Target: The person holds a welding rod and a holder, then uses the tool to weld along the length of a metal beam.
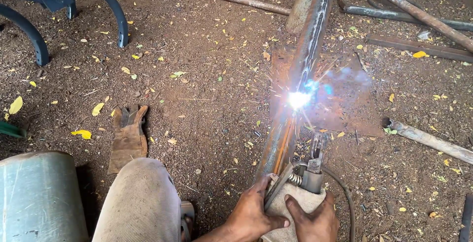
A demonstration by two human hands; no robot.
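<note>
At the bottom centre of the frame, both hands are closed around a cloth-wrapped electrode holder (308,178): the left hand (251,212) grips its left side, the right hand (315,220) holds it from below. The welding rod (282,146) runs up to a bright spark (298,99) on a long steel bar (303,69) lying on the dirt floor (207,64). A worn glove (128,136) lies at lower left, beside the person's knee (143,197).

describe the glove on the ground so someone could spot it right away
Start at the bright welding arc on the long steel bar and look left across the dirt. The glove lies flat just above the person's knee: brown, worn leather, fingers pointing away, the only soft thing among scattered yellow leaves.
</note>
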